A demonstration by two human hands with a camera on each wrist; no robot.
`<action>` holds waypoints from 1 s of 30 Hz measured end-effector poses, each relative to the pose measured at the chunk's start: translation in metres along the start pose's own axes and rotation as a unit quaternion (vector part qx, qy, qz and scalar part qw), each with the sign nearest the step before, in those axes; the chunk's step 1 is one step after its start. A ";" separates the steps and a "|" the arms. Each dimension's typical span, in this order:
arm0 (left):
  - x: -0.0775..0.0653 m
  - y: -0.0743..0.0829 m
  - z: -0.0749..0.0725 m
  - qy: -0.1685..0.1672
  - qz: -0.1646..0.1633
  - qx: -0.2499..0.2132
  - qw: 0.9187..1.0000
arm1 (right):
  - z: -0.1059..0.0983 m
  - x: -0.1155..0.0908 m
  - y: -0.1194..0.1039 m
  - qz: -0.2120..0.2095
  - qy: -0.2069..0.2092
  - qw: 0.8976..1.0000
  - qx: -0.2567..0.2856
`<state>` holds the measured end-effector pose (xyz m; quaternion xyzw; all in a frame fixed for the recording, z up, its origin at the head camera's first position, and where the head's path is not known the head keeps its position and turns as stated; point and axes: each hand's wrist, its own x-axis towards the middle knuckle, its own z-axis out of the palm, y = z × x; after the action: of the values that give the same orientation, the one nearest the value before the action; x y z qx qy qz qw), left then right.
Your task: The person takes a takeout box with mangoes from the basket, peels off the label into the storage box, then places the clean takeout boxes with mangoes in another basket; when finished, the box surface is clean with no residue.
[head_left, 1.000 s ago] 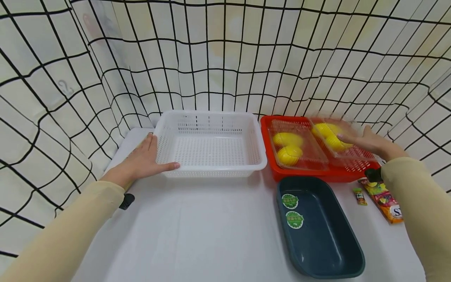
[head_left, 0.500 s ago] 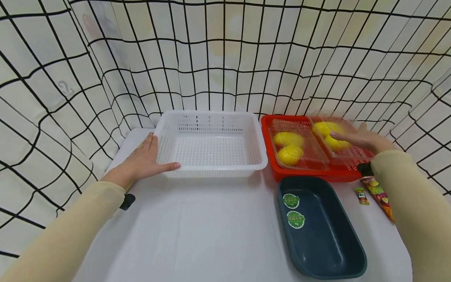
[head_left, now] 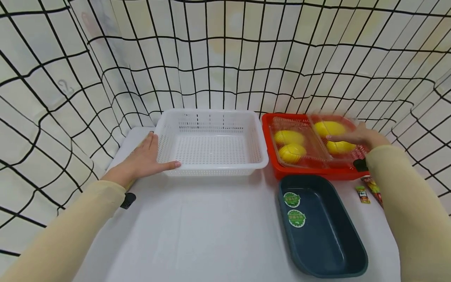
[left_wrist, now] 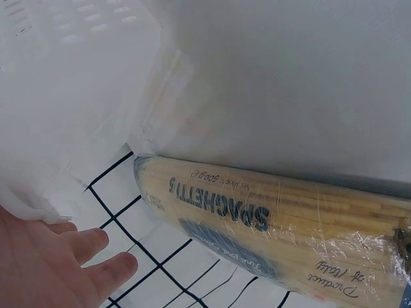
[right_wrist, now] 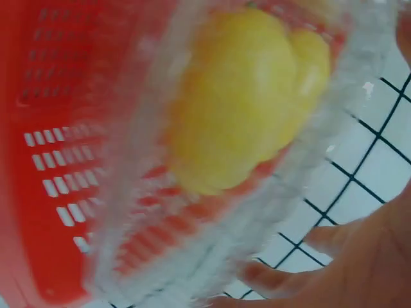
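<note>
In the head view my left hand [head_left: 142, 158] touches the left side of a white perforated basket [head_left: 211, 167], its fingers straight and its thumb along the front corner. A spaghetti packet [left_wrist: 257, 224] lies beside that hand in the left wrist view. At the right, my right hand [head_left: 359, 136] holds the side of a clear plastic box [head_left: 318, 150], fingers along the outside and thumb over the yellow fruits. These look like lemons [head_left: 291, 152], in two pairs. The box is over a red basket [head_left: 282, 171]; the right wrist view is blurred.
A dark blue tray [head_left: 325, 231] with two green stickers stands in front of the red basket. A small snack packet [head_left: 362, 194] and a larger colourful bag [head_left: 372, 187], partly behind the right sleeve, lie beside it. Black netting [head_left: 223, 70] encloses the back and sides.
My right hand and forearm have shifted slightly left, covering more of the colourful bag. The right pair of yellow fruits shows a little farther right. My left hand stays at the white basket.
</note>
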<state>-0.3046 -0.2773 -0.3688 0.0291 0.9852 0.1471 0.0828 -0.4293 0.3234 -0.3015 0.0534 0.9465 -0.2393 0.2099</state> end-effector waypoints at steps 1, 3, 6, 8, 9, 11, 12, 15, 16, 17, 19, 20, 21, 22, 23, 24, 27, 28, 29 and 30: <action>0.000 0.000 0.000 0.001 0.000 -0.001 1.000 | 0.000 -0.002 0.002 0.004 0.004 1.000 -0.006; -0.001 0.000 0.001 0.001 0.000 -0.001 1.000 | 0.001 -0.005 0.007 0.009 0.013 1.000 -0.014; -0.002 0.001 0.002 0.001 -0.002 -0.004 1.000 | 0.001 -0.008 0.011 0.009 0.017 0.999 -0.026; -0.002 0.001 0.002 0.001 -0.001 -0.005 1.000 | -0.001 -0.005 0.010 -0.001 0.007 1.000 -0.014; -0.002 0.001 0.002 0.001 -0.001 -0.005 1.000 | -0.002 -0.005 0.007 -0.002 0.003 1.000 -0.011; -0.001 0.002 0.001 0.002 0.002 -0.004 1.000 | -0.006 -0.005 0.002 -0.007 -0.005 1.000 -0.012; -0.001 0.002 0.000 0.003 0.004 -0.003 1.000 | -0.007 -0.005 0.000 -0.008 -0.002 1.000 -0.016; -0.001 0.004 -0.003 0.006 0.007 -0.004 1.000 | -0.011 -0.005 -0.007 -0.001 0.012 0.999 -0.033; -0.001 0.005 -0.004 0.006 0.008 -0.004 1.000 | -0.012 -0.005 -0.008 0.001 0.017 0.999 -0.037; -0.001 0.006 -0.005 0.006 0.007 -0.006 1.000 | -0.012 -0.004 -0.009 0.003 0.022 0.999 -0.038; -0.002 0.007 -0.006 0.006 0.006 -0.007 1.000 | -0.012 -0.002 -0.009 0.003 0.019 0.999 -0.026; -0.002 0.007 -0.006 0.004 0.004 -0.006 1.000 | -0.012 -0.001 -0.009 0.001 0.011 1.000 -0.021; -0.002 0.006 -0.007 0.002 0.003 -0.005 1.000 | -0.012 0.000 -0.009 -0.003 0.006 1.000 -0.015; -0.002 0.006 -0.007 0.001 0.001 -0.005 1.000 | -0.011 0.000 -0.008 -0.004 -0.002 1.000 -0.009; -0.002 0.006 -0.007 -0.001 0.000 -0.005 1.000 | -0.011 0.000 -0.007 -0.008 -0.011 1.000 -0.004; -0.002 0.005 -0.006 -0.002 -0.002 -0.005 1.000 | -0.011 0.000 -0.006 -0.009 -0.018 1.000 -0.003; -0.002 0.004 -0.004 -0.004 -0.005 -0.007 1.000 | -0.013 -0.004 -0.005 -0.009 -0.029 1.000 -0.008; -0.002 0.003 -0.004 -0.005 -0.006 -0.007 1.000 | -0.013 -0.005 -0.005 -0.008 -0.031 0.999 -0.013; -0.002 0.003 -0.003 -0.005 -0.007 -0.008 1.000 | -0.014 -0.007 -0.004 -0.008 -0.032 0.999 -0.015; -0.002 0.002 -0.002 -0.004 -0.007 -0.009 1.000 | -0.014 -0.008 -0.004 -0.008 -0.032 0.999 -0.019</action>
<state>-0.3035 -0.2761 -0.3658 0.0220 0.9838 0.1551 0.0877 -0.4284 0.3265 -0.2849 0.0346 0.9439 -0.2249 0.2394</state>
